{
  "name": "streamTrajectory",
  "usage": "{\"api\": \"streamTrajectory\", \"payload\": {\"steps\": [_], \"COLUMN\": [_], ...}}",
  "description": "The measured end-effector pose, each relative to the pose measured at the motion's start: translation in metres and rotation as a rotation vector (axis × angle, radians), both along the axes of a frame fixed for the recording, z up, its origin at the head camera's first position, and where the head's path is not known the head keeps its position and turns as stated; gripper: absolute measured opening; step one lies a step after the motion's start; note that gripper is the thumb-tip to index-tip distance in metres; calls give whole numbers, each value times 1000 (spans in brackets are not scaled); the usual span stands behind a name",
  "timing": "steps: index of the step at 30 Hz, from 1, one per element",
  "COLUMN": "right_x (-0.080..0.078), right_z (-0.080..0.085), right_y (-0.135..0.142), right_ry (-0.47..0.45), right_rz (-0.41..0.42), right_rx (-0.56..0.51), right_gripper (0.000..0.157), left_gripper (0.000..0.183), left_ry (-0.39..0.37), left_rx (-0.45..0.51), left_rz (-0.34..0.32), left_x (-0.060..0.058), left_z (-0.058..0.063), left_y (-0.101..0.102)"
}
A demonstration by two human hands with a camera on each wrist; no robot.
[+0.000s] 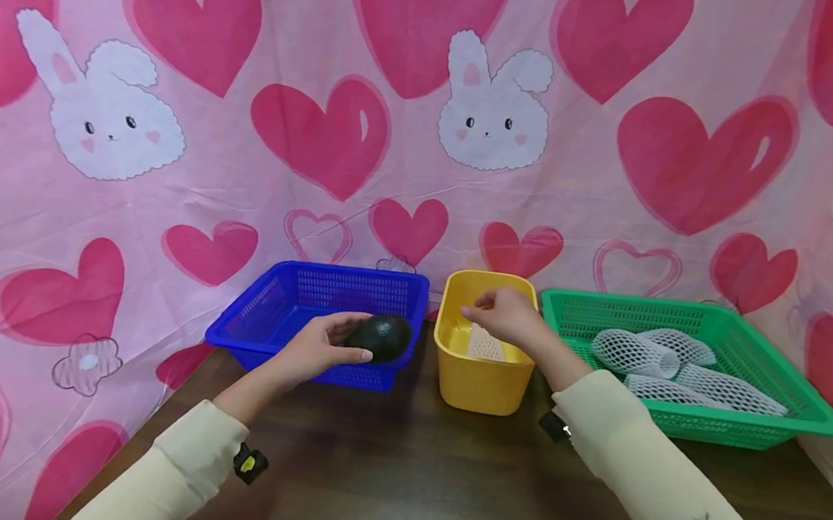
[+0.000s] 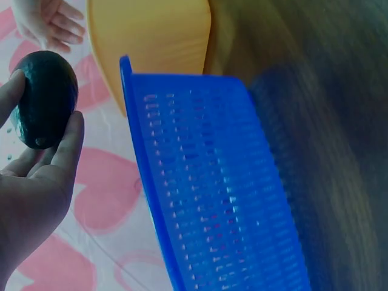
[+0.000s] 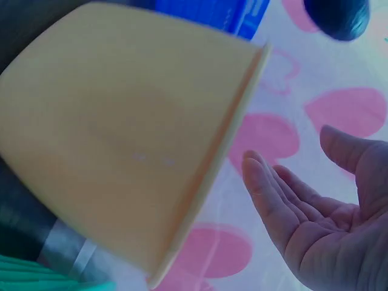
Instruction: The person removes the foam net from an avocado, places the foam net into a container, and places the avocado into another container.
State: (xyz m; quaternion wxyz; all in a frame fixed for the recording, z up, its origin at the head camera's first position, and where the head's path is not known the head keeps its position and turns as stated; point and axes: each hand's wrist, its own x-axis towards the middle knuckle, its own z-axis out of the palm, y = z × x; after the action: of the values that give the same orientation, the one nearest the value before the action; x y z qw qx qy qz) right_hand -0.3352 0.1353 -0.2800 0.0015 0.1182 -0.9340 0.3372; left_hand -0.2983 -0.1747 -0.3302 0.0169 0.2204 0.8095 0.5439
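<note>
A dark green avocado (image 1: 381,338) is gripped between the thumb and fingers of my left hand (image 1: 312,349), above the near right corner of the blue basket (image 1: 258,345). The left wrist view shows the same avocado (image 2: 45,100) with fingers on both sides of it. Over the yellow bin (image 1: 483,385) hovers my right hand (image 1: 511,315), its fingers loosely bent. Nothing lies between the thumb and fingers of the right hand (image 3: 321,212) in the right wrist view. White foam netting (image 1: 485,344) lies inside the yellow bin, partly hidden by the bin's front wall.
At the right stands a green basket (image 1: 739,425) with several white foam net sleeves (image 1: 633,354) in it. All containers stand on a dark wooden table (image 1: 396,476). Behind them hangs a pink cloth (image 1: 409,184) printed with hearts and rabbits.
</note>
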Motion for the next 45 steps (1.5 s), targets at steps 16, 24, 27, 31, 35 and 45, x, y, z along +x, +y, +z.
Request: {"api": "streamTrajectory", "payload": {"steps": [16, 24, 27, 31, 35, 45], "right_x": [43, 51, 53, 53, 54, 49], "right_z": [-8, -31, -41, -54, -67, -92], "right_y": [-46, -64, -68, -74, -80, -93], "right_ry": [16, -55, -80, -108, -122, -231], "right_rz": [-8, 31, 60, 82, 93, 27], "right_rx": [-378, -418, -430, -431, -438, -582], "right_gripper": [32, 29, 26, 24, 22, 25], "left_gripper": [67, 70, 70, 70, 68, 64], "left_ry": [-19, -24, -15, 3, 16, 76], "left_rx": [-8, -45, -60, -89, -129, -253], "left_rz": [181, 264, 293, 322, 351, 416], "left_x": [-22, -37, -42, -48, -52, -66], "left_z": [9, 2, -1, -4, -4, -17], "left_y": [-24, -39, -44, -49, -53, -67]}}
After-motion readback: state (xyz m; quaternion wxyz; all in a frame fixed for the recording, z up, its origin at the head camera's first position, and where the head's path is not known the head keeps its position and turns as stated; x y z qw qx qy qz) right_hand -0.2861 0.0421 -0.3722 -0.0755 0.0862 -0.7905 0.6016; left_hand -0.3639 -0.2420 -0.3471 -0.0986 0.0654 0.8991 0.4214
